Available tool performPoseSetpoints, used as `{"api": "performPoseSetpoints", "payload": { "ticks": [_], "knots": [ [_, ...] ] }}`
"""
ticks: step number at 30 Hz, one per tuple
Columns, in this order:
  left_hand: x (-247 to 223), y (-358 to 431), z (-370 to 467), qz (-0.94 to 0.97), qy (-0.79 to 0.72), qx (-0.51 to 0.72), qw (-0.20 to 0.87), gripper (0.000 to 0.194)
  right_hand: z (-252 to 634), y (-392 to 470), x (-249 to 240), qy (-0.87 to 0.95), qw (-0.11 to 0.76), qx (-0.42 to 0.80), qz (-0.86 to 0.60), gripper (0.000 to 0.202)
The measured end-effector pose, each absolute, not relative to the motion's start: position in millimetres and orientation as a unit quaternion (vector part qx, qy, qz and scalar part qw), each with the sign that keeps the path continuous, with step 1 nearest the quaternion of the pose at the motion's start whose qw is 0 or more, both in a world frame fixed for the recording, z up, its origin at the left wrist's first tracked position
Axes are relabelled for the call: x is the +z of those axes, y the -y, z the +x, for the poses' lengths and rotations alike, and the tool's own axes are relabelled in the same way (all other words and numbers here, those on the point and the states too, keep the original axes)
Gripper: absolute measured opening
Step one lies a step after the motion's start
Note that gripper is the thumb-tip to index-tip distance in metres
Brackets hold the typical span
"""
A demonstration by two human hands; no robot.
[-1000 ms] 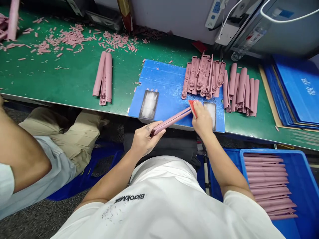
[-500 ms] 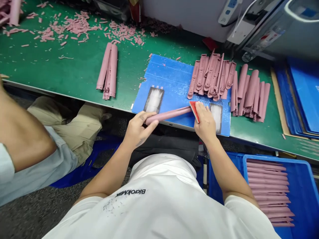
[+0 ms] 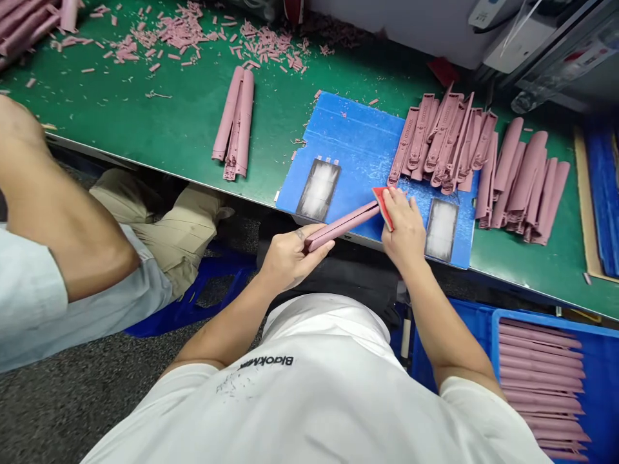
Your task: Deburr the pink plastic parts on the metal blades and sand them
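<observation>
My left hand (image 3: 296,256) is closed around the near end of a long pink plastic housing part (image 3: 345,225), which tilts up to the right, a dark slot showing along its side. At its far end, my right hand (image 3: 403,225) grips a thin red sanding pad (image 3: 384,205) against the part. Below lies a blue sheet (image 3: 360,138) with two dark, white-dusted rectangles, a left abrasive patch (image 3: 319,189) and a right abrasive patch (image 3: 441,229). A pile of open pink shells (image 3: 438,142) rests on the sheet's right side.
More pink shells (image 3: 522,180) lie right of the sheet, and a small group of pink parts (image 3: 236,122) lies left. Pink scraps (image 3: 181,29) cover the back of the green table (image 3: 184,129). A blue bin (image 3: 602,374) holds stacked pink parts. A co-worker's arm (image 3: 72,206) is at left.
The view has shifted, so the table items sit further right. The pink part has turned in my left hand and now shows its slot. Both hands keep their hold.
</observation>
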State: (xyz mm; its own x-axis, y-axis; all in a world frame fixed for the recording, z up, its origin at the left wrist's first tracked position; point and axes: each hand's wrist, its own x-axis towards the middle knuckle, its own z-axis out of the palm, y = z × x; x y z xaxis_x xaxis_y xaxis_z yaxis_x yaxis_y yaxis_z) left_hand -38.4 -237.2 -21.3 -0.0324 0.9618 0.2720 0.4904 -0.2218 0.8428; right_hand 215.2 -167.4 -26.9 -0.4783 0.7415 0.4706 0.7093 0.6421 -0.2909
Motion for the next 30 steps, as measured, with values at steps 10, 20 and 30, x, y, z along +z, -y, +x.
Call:
{"api": "performPoseSetpoints", "payload": {
  "ticks": [10, 20, 30],
  "knots": [
    [-21, 235, -37, 0.683, -0.529, 0.449, 0.229, 0.034, 223, 156, -32, 0.877, 0.252, 0.086, -0.400, 0.069],
    [-39, 239, -107, 0.545, -0.635, 0.488, 0.247, 0.045, 289, 132, -59, 0.812, 0.280, 0.041, -0.510, 0.072],
    [-39, 94, -45, 0.764, -0.571, 0.297, 0.043, 0.047, 391, 156, -65, 0.670, 0.361, -0.061, -0.645, 0.074]
  ]
}}
